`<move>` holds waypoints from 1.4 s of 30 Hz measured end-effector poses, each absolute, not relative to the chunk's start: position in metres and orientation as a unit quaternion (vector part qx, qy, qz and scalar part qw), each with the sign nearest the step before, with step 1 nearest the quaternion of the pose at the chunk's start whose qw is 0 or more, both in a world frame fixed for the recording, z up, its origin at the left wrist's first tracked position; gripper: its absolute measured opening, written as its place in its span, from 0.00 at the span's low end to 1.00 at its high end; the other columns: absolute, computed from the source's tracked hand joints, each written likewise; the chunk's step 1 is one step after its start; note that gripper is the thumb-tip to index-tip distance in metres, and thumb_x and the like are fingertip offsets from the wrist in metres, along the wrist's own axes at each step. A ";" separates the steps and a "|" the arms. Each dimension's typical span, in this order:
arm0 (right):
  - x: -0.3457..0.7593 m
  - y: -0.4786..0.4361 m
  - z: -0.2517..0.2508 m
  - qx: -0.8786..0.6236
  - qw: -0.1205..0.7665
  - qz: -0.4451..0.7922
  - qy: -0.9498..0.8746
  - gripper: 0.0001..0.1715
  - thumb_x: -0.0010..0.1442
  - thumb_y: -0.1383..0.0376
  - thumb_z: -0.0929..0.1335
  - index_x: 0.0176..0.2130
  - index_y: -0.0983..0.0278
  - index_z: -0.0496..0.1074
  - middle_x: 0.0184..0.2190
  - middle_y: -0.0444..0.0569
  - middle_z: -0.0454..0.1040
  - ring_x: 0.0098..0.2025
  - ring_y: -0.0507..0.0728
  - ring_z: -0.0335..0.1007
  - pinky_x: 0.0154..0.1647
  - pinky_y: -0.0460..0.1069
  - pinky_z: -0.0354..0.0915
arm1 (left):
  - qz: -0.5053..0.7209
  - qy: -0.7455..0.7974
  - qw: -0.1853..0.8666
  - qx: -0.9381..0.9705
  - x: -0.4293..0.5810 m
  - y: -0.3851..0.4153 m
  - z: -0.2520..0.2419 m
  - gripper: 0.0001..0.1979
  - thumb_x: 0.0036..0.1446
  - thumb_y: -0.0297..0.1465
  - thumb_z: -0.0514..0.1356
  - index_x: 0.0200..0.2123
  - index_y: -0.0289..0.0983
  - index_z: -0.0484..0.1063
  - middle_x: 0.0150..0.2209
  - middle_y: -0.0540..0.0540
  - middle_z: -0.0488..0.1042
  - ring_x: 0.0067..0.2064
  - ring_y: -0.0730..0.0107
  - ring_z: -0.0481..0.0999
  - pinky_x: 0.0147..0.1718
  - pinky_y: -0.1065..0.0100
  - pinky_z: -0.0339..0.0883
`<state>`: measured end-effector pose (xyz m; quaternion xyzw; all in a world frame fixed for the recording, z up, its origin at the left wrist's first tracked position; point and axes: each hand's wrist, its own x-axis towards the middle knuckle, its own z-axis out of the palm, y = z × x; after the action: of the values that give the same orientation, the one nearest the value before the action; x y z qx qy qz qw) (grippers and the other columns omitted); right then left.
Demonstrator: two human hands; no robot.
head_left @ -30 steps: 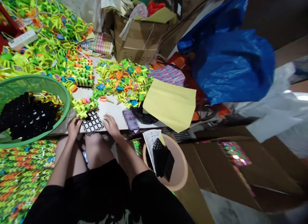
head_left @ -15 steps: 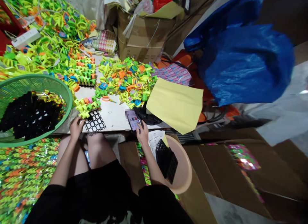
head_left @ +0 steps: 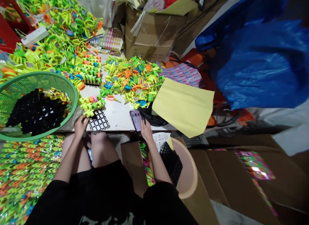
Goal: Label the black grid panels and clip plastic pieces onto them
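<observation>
I sit at a low white table (head_left: 116, 113). My left hand (head_left: 80, 125) rests at its front edge, fingers curled on the left side of a black honeycomb grid tray (head_left: 98, 122) partly filled with neon green clips (head_left: 90, 106). My right hand (head_left: 145, 130) lies on the phone (head_left: 136, 120) at the table's front edge, fingers touching its lower part. A loose pile of green, yellow, orange and blue clips (head_left: 131, 80) covers the table's middle.
A green mesh basket (head_left: 70, 86) with black trays stands at the left. A beige tub (head_left: 190, 173) with black trays sits by my right knee. Yellow paper (head_left: 184, 105), a blue plastic bag (head_left: 260, 60), cardboard boxes (head_left: 149, 34) and clip heaps (head_left: 55, 34) surround the table.
My right hand left the grid tray, moved right to the phone and now rests on it. My left hand stayed at the tray. The view shifted slightly.
</observation>
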<state>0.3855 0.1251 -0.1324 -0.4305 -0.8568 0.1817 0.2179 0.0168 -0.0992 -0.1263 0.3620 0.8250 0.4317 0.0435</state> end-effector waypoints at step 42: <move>0.382 0.107 -0.132 -0.434 0.307 0.180 -0.828 0.26 0.68 0.56 0.54 0.56 0.64 0.68 0.60 0.59 0.62 0.62 0.62 0.57 0.63 0.61 0.56 | 0.424 0.826 0.032 0.370 0.019 -0.099 -0.120 0.14 0.57 0.41 0.58 0.40 0.38 0.74 0.40 0.44 0.77 0.43 0.60 0.75 0.46 0.64 0.66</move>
<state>0.3815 0.1073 -0.1323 -0.4338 -0.8276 0.1799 0.3074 0.0191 -0.0995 -0.1196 0.3705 0.8258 0.4239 0.0322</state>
